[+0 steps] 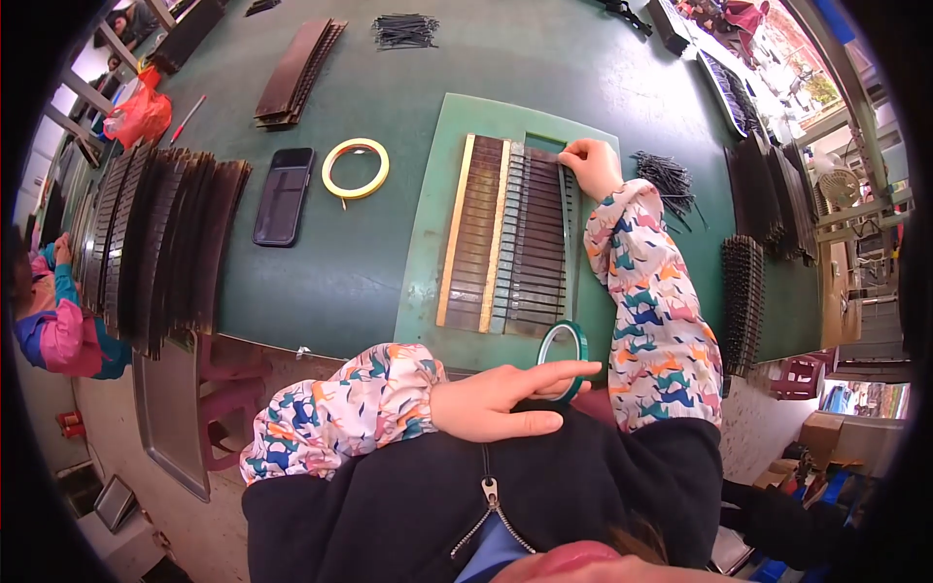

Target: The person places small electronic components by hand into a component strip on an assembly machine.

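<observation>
A green board lies on the table, bearing dark slotted strips side by side. Pale yellow tape runs along their left edge and down the middle. At the strips' far right corner my right hand is closed in a pinch; what its fingertips grip is too small to make out. My left hand is close to my body at the near edge, with a roll of green tape held at its stretched fingers. The roll stands upright by the board's near edge.
A phone and a yellow tape roll lie left of the board. Stacks of dark strips stand farther left. Black pin-like pieces lie by my right forearm, others at the back. Another person is at the left.
</observation>
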A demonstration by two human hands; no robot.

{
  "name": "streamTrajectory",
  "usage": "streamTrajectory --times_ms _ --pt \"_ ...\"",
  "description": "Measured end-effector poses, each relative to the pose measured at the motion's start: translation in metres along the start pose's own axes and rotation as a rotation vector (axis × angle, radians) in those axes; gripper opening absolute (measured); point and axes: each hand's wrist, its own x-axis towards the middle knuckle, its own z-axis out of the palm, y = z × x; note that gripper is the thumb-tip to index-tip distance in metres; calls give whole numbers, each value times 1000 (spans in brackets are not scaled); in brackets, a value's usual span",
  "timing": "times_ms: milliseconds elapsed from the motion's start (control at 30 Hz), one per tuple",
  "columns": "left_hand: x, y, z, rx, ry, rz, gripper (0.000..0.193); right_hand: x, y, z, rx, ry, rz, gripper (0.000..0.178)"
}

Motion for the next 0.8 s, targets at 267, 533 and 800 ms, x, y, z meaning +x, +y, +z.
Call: streamTrajectory --times_ms 267,533,800 --pt "1 -11 -5 -152 -34 -19 63 12 -5 -6 -79 -74 -38 19" --pt "-1 -15 -5 -262 -7 -25 59 7 -3 -15 -10 -230 -83 24" --pt "2 -15 -7 -253 -22 -33 58 -18 -25 -19 -157 -137 -158 19"
